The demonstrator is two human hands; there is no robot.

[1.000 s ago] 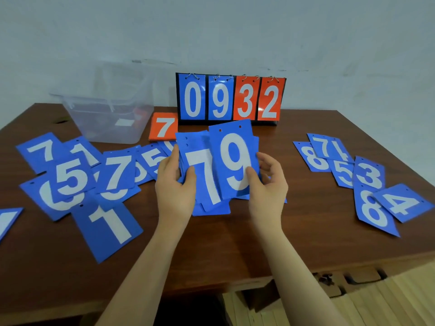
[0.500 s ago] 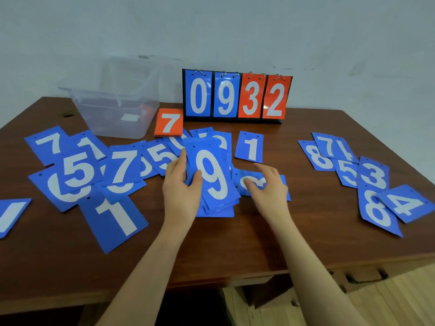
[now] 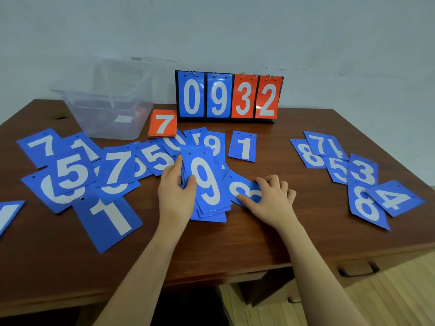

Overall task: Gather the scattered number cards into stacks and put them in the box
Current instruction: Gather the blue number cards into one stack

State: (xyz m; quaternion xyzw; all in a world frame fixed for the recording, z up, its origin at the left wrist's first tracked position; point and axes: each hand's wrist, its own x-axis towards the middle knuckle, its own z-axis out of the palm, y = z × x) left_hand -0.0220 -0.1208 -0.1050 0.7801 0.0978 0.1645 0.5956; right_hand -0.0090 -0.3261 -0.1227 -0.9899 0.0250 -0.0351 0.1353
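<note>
Blue plastic number cards, thin and glossy with white digits, lie scattered over a brown wooden table [image 3: 235, 250]. At the centre near the person sits a partly squared stack [image 3: 207, 184] topped by a 9. The left hand [image 3: 175, 192] grips the stack's left edge, thumb curled on top and fingers tucked behind. Just right of the stack, a loose card [image 3: 242, 188] showing part of a 3 or 8 lies flat; the right hand [image 3: 270, 198] presses on it with bent fingertips, thumb at its near edge, apparently about to drag or lift it.

The cards look light, fairly stiff and slippery, so they probably slide over each other and fan out easily. A flat card seems best slid to the table's edge or pried up at a corner, and the stack held by its long sides.

Further out, a spread of cards [image 3: 77, 175] covers the left side, a single 1 card [image 3: 243, 147] lies beyond the stack, and a smaller group [image 3: 362, 175] lies on the right. An orange stack [image 3: 163, 123] topped by a 7 sits at the far side beside the clear plastic box [image 3: 110, 114]. A flip scoreboard [image 3: 229, 96] reading 0932 stands against the wall.

Compared with a second ago, the stack is no longer held up in both hands with a 7 and a 9 fanned. It now rests on the table, and the right hand has left it for the loose card.
</note>
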